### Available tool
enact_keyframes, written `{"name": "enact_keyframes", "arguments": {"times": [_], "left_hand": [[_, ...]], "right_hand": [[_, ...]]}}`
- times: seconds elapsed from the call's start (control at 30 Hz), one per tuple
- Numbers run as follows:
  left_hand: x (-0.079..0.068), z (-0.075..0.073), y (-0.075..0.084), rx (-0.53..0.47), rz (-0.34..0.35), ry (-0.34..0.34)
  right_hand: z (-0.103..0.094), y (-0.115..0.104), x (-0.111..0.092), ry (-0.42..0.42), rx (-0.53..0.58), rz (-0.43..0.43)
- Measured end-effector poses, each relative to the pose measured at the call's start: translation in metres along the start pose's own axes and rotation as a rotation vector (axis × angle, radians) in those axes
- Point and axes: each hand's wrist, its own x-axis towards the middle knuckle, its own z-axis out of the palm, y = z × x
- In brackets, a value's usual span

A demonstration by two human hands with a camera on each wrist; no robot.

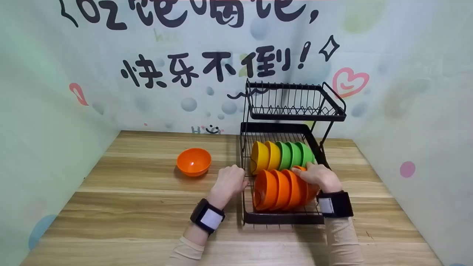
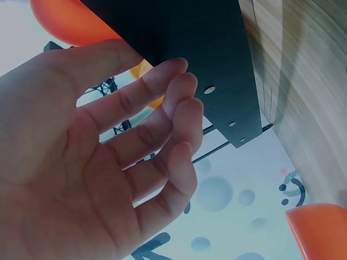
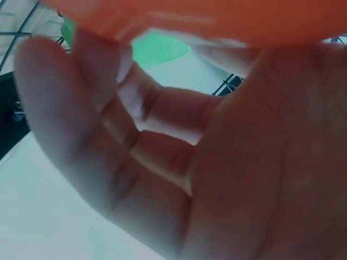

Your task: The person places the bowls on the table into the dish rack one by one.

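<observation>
My left hand [image 1: 231, 179] is at the left edge of the black two-tier dish rack [image 1: 284, 218]. In the left wrist view its fingers curl beside the rack's dark side panel [image 2: 227, 70], and the thumb tip meets the panel's edge. My right hand [image 1: 319, 175] grips the rightmost orange bowl [image 1: 311, 190] in the front row. In the right wrist view that bowl [image 3: 217, 21] lies across the top, above bent fingers. Several orange bowls [image 1: 266, 190] stand on edge, nested in this row. Behind them are two yellow bowls [image 1: 259, 157] and three green bowls [image 1: 305, 153].
A single orange bowl [image 1: 194, 162] sits upright on the wooden table [image 1: 140, 207], left of the rack. The rack's upper tier [image 1: 295, 117] overhangs the back of the lower one. Printed cloth walls [image 1: 184, 107] enclose the table at the back and both sides.
</observation>
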Motion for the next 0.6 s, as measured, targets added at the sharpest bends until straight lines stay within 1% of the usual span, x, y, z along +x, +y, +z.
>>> {"name": "enact_keyframes", "arguments": {"times": [0.37,0.6], "left_hand": [[0.0004,0.0013,-0.0009,-0.003,0.005,0.018],[-0.0001,0.001,-0.0012,-0.002,0.013,0.019]], "right_hand": [[-0.0007,0.0003,-0.0002,0.03,0.001,-0.016],[-0.0009,-0.0001,-0.0019,0.032,-0.002,-0.036]]}}
